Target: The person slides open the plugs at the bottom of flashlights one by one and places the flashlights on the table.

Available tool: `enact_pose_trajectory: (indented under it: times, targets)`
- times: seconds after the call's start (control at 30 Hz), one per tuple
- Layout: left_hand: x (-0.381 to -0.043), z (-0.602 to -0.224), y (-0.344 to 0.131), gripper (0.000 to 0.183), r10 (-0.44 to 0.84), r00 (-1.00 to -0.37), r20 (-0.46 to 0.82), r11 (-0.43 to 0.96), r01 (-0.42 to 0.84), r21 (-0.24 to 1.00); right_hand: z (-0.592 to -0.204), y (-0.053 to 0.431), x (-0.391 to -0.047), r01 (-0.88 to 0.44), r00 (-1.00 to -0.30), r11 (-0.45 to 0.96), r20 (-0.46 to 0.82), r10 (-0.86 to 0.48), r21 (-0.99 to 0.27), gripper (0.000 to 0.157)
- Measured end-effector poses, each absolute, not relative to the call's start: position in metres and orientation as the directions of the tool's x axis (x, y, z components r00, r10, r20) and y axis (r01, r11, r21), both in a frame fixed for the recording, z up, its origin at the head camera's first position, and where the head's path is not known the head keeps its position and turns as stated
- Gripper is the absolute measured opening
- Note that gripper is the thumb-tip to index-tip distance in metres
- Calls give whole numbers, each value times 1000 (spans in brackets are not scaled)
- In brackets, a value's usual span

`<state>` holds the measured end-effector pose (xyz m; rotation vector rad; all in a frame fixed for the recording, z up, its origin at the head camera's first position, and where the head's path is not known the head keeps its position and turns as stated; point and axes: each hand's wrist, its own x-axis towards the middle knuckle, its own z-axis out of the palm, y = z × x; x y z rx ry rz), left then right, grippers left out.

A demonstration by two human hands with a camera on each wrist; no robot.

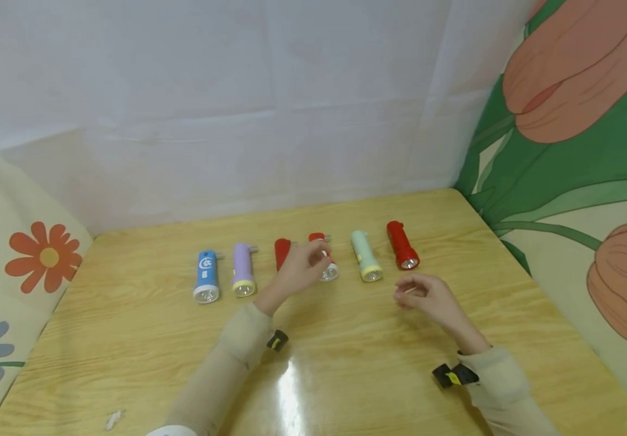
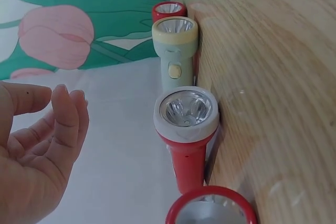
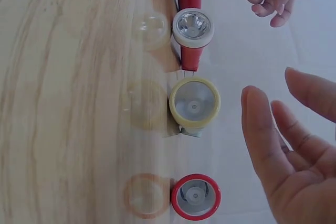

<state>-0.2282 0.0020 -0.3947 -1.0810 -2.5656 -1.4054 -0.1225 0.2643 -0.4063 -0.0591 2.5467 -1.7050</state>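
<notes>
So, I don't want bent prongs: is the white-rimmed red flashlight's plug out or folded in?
Out: prongs jut sideways from the flashlight near its tail.

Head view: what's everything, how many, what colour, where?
White-rimmed blue flashlight: 1, blue, row's left end
Yellow-rimmed purple flashlight: 1, purple, second
All-red flashlights: 2, red, third (partly hidden) and last
White-rimmed red flashlight: 1, red, fourth
Yellow-rimmed pale-green flashlight: 1, pale green, fifth
Wood-grain table: 1, light brown, underneath
White cloth backdrop: 1, white, behind
Flower-patterned cloths: 2, multicoloured, left, right
Whitish mark: 1, whitish, table's near left
Black wrist gadgets: 2, black-yellow, wrists
Beige sleeves: 2, beige, arms
Left hand: 1, bare, near fourth flashlight
Right hand: 1, bare, near last flashlight
</notes>
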Motion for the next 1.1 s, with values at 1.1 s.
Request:
enact_pose_trajectory:
  times: [1.1]
  targets:
    - [-304, -401, 61, 21, 559, -829, 22, 552, 392, 736, -423, 266, -171, -29, -998, 567, -10, -65, -824, 34]
